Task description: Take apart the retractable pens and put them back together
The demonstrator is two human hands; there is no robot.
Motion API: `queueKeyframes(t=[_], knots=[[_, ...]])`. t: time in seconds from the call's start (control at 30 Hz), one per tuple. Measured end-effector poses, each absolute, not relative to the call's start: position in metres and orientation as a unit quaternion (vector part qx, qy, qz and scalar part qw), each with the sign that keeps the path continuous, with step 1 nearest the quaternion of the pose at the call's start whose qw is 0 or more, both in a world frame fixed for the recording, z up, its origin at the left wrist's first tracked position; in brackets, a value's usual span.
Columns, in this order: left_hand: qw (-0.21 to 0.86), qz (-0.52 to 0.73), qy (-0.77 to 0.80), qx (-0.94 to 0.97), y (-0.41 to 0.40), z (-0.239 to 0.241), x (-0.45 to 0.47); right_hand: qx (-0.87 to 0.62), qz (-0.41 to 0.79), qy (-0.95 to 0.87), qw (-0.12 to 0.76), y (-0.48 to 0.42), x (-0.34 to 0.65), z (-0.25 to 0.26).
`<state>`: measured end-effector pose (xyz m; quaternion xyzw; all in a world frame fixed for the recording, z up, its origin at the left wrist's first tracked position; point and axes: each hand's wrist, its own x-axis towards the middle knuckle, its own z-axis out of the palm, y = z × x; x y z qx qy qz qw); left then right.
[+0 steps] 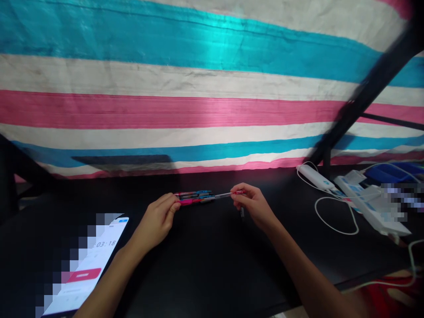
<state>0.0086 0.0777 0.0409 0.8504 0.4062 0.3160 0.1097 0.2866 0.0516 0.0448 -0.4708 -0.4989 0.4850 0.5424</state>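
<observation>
Both hands work just above the desk (pixel 212 265), each nearly shut in a pinch. Thumb and curled fingers of the left hand (pixel 161 215) press together at the left end of a cluster of pens (pixel 194 197), close by a bright pink barrel; how many of the pens it grips I cannot tell. Thumb and fingertips of the right hand (pixel 250 201) meet on the red end of a slender clear pen (pixel 223 195), which lies to the right of the cluster, its far tip at or very near the cluster's right end; whether the two touch is unclear. Blue, dark and red parts show among the clustered pens, lying side by side and roughly level.

Left of the cluster and nearer the person lies a smartphone (pixel 89 274), its lit screen showing digits ending in 03:18 and a red button, part of it pixelated. Well to the right of the cluster are a white power strip (pixel 369 205), a rounded white device (pixel 316 176), a looping white cable (pixel 316 212) and a blue tray (pixel 392 172). Behind the cluster hangs a striped sheet (pixel 198 110) in turquoise, white and pink.
</observation>
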Motion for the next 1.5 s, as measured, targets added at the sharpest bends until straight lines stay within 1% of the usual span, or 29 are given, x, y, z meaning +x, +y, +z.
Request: queueKeyframes(t=[0.27, 0.47, 0.6, 0.8, 1.0, 1.17, 1.2, 1.33, 1.37, 1.5], knots=[[0.105, 0.324, 0.404, 0.849, 0.077, 0.042, 0.009, -0.475, 0.480, -0.508, 0.536, 0.052, 0.287, 0.044], [0.146, 0.312, 0.379, 0.859, 0.070, 0.035, 0.023, -0.468, 0.477, -0.564, 0.484, 0.047, 0.275, 0.043], [0.164, 0.333, 0.371, 0.851, 0.067, 0.032, 0.027, -0.470, 0.455, -0.590, 0.474, 0.045, 0.270, 0.039], [0.131, 0.387, 0.364, 0.837, 0.068, 0.035, 0.023, -0.474, 0.531, -0.568, 0.413, 0.042, 0.263, 0.038], [0.124, 0.398, 0.361, 0.835, 0.068, 0.038, 0.024, -0.445, 0.524, -0.585, 0.430, 0.037, 0.263, 0.047], [0.115, 0.416, 0.340, 0.836, 0.067, 0.038, 0.026, -0.494, 0.530, -0.585, 0.365, 0.043, 0.266, 0.039], [0.112, 0.417, 0.337, 0.836, 0.067, 0.038, 0.026, -0.498, 0.519, -0.588, 0.368, 0.043, 0.266, 0.039], [0.105, 0.415, 0.338, 0.838, 0.068, 0.036, 0.024, -0.475, 0.449, -0.625, 0.427, 0.043, 0.268, 0.040], [0.105, 0.415, 0.338, 0.838, 0.069, 0.036, 0.024, -0.474, 0.445, -0.632, 0.421, 0.043, 0.269, 0.041], [0.106, 0.415, 0.334, 0.840, 0.070, 0.034, 0.025, -0.497, 0.471, -0.639, 0.351, 0.043, 0.270, 0.039]])
